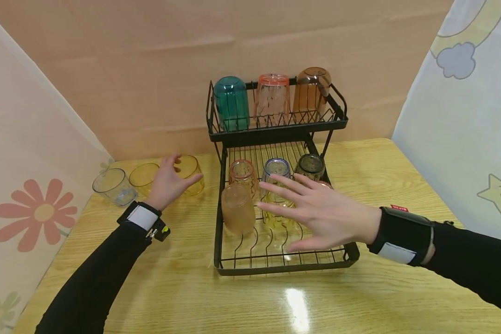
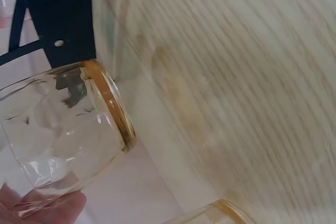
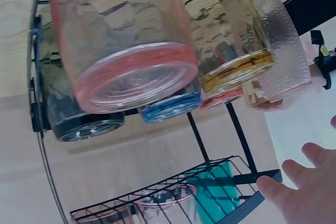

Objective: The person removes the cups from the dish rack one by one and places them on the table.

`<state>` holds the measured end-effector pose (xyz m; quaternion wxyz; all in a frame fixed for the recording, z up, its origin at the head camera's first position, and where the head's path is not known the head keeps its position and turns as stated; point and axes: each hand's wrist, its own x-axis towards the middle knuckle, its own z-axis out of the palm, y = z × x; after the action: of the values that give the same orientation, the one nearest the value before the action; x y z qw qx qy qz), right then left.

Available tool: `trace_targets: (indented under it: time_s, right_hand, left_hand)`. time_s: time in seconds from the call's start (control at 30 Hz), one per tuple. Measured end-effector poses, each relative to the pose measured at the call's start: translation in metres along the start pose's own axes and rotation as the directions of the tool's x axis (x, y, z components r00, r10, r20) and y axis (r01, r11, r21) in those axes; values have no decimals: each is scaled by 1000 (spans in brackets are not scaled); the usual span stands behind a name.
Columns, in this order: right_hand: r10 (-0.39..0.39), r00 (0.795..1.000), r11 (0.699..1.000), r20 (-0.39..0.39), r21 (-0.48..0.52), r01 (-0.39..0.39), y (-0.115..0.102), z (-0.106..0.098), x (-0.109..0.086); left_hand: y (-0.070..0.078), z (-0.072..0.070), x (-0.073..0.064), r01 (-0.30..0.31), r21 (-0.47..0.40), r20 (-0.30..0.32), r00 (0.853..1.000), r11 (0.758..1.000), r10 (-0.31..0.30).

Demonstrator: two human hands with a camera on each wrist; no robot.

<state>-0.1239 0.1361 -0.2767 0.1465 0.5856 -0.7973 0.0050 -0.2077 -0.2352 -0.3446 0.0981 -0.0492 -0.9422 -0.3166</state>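
My left hand is at a yellow glass standing upright on the table left of the rack. Its thumb stretches across the front of the glass and the fingertips reach its left rim. In the left wrist view, one fingertip lies at the side of this glass, by its amber ring. My right hand is spread over the front right of the black dish rack, holding nothing. Below and behind it are a yellow glass and a pink glass, partly hidden by the hand in the head view.
Another yellow glass and a clear glass stand farther left. A frosted glass and several more fill the lower rack. Teal, pink-rimmed and brown glasses stand upside down on the upper tier.
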Motion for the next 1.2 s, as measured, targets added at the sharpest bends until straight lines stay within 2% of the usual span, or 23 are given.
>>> trace_targets:
  time_s: [0.23,0.37,0.67,1.0,1.2]
  right_hand:
    - [10,1000,999,10,-33,-10,3,3,11]
    - [31,999,998,14,-54,-30,8,4,19]
    - [99,993,995,68,6,-100,13,4,42]
    - [147,981,986,125,65,-156,15,9,63]
    - [165,973,980,160,82,-180,15,10,74]
  left_hand:
    - [-4,4,4,7,90,-8,1000,996,-6]
    - [-9,7,7,21,109,-11,1000,994,-20]
    - [-22,13,11,78,108,-5,997,991,-78]
    - [-30,15,14,74,175,-29,997,982,-69]
    - [-32,15,13,111,190,-31,994,975,-107]
